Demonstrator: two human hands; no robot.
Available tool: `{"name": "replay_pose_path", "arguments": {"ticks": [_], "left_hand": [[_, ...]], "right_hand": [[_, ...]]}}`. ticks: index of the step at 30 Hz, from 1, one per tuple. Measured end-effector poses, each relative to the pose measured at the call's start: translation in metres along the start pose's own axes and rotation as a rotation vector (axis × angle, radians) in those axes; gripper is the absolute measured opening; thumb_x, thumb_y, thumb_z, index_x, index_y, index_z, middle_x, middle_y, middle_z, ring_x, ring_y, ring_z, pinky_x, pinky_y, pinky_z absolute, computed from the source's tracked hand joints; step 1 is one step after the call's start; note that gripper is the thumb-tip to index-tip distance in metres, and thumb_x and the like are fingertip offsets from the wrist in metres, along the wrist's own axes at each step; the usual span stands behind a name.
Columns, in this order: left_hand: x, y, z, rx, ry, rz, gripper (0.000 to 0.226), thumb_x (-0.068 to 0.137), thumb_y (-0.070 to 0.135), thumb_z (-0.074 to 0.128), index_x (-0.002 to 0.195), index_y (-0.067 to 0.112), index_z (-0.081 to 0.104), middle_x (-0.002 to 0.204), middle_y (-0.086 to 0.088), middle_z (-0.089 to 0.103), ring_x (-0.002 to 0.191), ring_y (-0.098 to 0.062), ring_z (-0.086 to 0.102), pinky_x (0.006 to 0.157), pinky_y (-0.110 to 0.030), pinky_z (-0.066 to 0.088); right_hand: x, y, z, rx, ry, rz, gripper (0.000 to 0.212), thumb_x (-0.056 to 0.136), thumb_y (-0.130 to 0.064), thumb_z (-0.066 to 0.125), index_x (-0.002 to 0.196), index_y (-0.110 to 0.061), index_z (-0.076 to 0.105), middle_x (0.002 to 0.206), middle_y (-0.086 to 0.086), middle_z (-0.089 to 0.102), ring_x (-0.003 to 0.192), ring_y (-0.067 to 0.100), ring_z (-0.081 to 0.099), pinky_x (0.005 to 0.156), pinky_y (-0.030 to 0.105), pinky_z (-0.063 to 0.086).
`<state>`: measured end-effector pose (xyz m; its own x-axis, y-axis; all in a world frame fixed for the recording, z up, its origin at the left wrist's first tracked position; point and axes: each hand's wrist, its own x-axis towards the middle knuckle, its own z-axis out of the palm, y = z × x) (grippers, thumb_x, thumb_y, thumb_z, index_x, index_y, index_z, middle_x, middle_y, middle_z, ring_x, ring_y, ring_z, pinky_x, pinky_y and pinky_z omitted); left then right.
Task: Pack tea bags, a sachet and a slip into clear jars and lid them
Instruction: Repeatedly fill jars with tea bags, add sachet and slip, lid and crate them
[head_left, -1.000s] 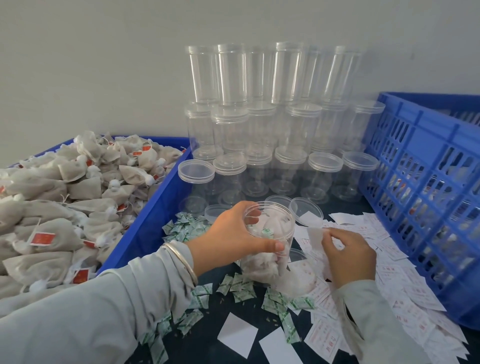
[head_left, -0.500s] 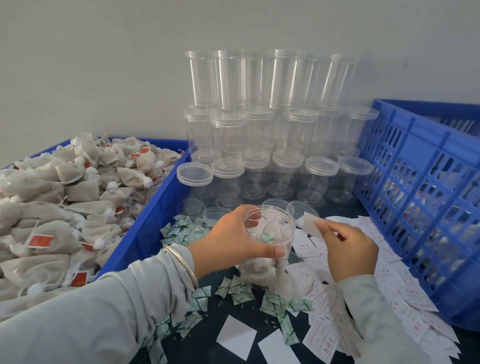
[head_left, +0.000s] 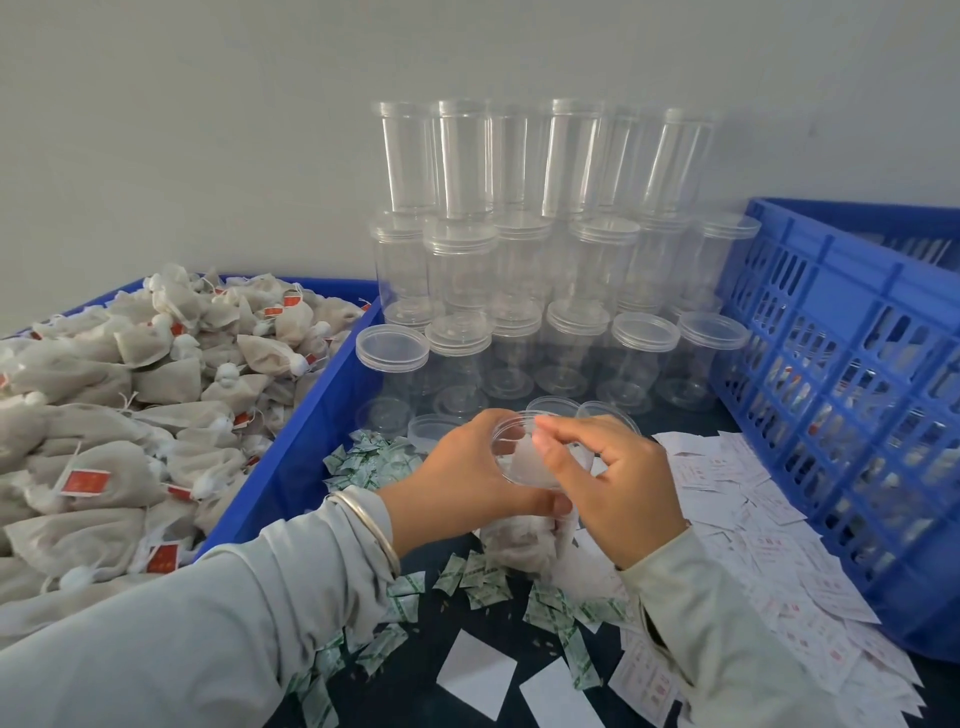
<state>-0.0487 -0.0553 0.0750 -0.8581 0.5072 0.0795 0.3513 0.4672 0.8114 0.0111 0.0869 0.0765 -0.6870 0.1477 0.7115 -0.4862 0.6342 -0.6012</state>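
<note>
A clear jar (head_left: 511, 535) with tea bags inside stands on the dark table in front of me. My left hand (head_left: 457, 480) grips it around the rim. My right hand (head_left: 613, 493) is over the jar's mouth and pinches a white paper slip (head_left: 524, 460) that dips into the opening. Loose slips (head_left: 727, 483) lie to the right, and green-and-white sachets (head_left: 363, 460) lie to the left and in front. Grey tea bags with red tags (head_left: 130, 395) fill the blue bin on the left.
Stacked clear jars (head_left: 545, 249), some lidded, stand against the wall behind. Loose lids (head_left: 392, 348) lie near them. A blue slatted crate (head_left: 841, 395) borders the right side. The tea bag bin's blue wall (head_left: 311, 431) borders the left.
My right hand lifted a slip from the pile on the right and carried it left to the jar's mouth. My left hand kept hold of the jar.
</note>
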Motion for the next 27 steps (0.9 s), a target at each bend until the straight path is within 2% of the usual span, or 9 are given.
{"name": "replay_pose_path", "arguments": {"ticks": [4, 7, 11, 15, 18, 20, 23, 25, 27], "left_hand": [[0.001, -0.001, 0.0, 0.024, 0.008, -0.008, 0.087, 0.052, 0.054, 0.086, 0.124, 0.034, 0.041, 0.108, 0.029, 0.049, 0.104, 0.008, 0.049, 0.078, -0.004, 0.034], [0.001, -0.002, 0.001, -0.01, -0.006, -0.04, 0.086, 0.05, 0.056, 0.085, 0.119, 0.04, 0.036, 0.105, 0.031, 0.047, 0.097, 0.012, 0.046, 0.075, -0.004, 0.032], [0.001, -0.004, 0.006, -0.136, -0.039, -0.103, 0.107, 0.039, 0.062, 0.08, 0.132, 0.034, 0.034, 0.115, 0.023, 0.049, 0.109, 0.0, 0.05, 0.085, -0.016, 0.042], [0.002, -0.004, 0.007, -0.254, -0.061, -0.159, 0.13, 0.037, 0.054, 0.09, 0.144, 0.022, 0.025, 0.135, 0.007, 0.05, 0.124, -0.013, 0.049, 0.107, -0.038, 0.04], [0.004, -0.005, 0.007, -0.29, -0.043, -0.165, 0.101, 0.03, 0.057, 0.086, 0.12, 0.035, 0.045, 0.126, 0.008, 0.055, 0.118, -0.011, 0.053, 0.103, -0.037, 0.044], [0.004, -0.005, 0.006, -0.267, -0.019, -0.16, 0.08, 0.029, 0.062, 0.082, 0.101, 0.045, 0.051, 0.114, 0.017, 0.06, 0.108, -0.003, 0.058, 0.094, -0.026, 0.048], [0.001, 0.002, 0.004, -0.228, 0.014, -0.101, 0.049, 0.039, 0.056, 0.081, 0.081, 0.064, 0.058, 0.082, 0.036, 0.063, 0.079, 0.018, 0.058, 0.064, -0.001, 0.045], [-0.001, 0.007, 0.001, -0.227, 0.023, -0.068, 0.049, 0.04, 0.053, 0.08, 0.076, 0.073, 0.052, 0.076, 0.043, 0.059, 0.072, 0.022, 0.055, 0.06, 0.0, 0.044], [-0.001, 0.006, 0.001, -0.242, 0.039, -0.068, 0.048, 0.043, 0.049, 0.081, 0.08, 0.066, 0.057, 0.079, 0.037, 0.062, 0.075, 0.018, 0.058, 0.062, -0.003, 0.046]], "right_hand": [[-0.004, 0.002, -0.006, 0.074, 0.057, 0.057, 0.026, 0.088, -0.035, 0.056, 0.098, -0.018, 0.072, 0.096, -0.019, 0.066, 0.096, -0.005, 0.06, 0.085, 0.008, 0.044], [-0.005, 0.016, -0.017, 0.12, 0.106, 0.215, 0.02, 0.092, -0.033, 0.051, 0.096, -0.027, 0.07, 0.093, -0.023, 0.067, 0.094, -0.008, 0.061, 0.08, 0.005, 0.043], [-0.014, 0.052, -0.026, -0.133, -0.193, 0.465, 0.022, 0.093, -0.021, 0.057, 0.112, -0.019, 0.067, 0.103, -0.008, 0.067, 0.091, 0.005, 0.06, 0.072, 0.006, 0.04], [-0.034, 0.07, -0.028, -0.316, -0.529, 0.576, 0.044, 0.086, -0.023, 0.064, 0.129, -0.019, 0.056, 0.127, -0.002, 0.055, 0.103, 0.006, 0.047, 0.087, 0.019, 0.034], [-0.046, 0.075, -0.024, -0.423, -0.703, 0.516, 0.057, 0.082, -0.029, 0.066, 0.136, -0.024, 0.048, 0.134, -0.004, 0.048, 0.121, 0.011, 0.041, 0.097, 0.02, 0.031], [-0.048, 0.076, -0.022, -0.433, -0.692, 0.511, 0.061, 0.081, -0.028, 0.067, 0.138, -0.024, 0.045, 0.136, -0.004, 0.047, 0.125, 0.014, 0.039, 0.102, 0.022, 0.029], [-0.049, 0.077, -0.017, -0.396, -0.607, 0.51, 0.06, 0.081, -0.022, 0.07, 0.136, -0.022, 0.046, 0.13, -0.002, 0.05, 0.121, 0.014, 0.043, 0.099, 0.02, 0.029], [-0.05, 0.078, -0.015, -0.335, -0.488, 0.534, 0.054, 0.081, -0.015, 0.07, 0.132, -0.022, 0.052, 0.125, -0.003, 0.053, 0.112, 0.011, 0.047, 0.096, 0.02, 0.032], [-0.052, 0.079, -0.014, -0.235, -0.344, 0.593, 0.047, 0.083, -0.007, 0.068, 0.126, -0.022, 0.058, 0.12, -0.004, 0.056, 0.1, 0.009, 0.053, 0.094, 0.024, 0.04]]}}
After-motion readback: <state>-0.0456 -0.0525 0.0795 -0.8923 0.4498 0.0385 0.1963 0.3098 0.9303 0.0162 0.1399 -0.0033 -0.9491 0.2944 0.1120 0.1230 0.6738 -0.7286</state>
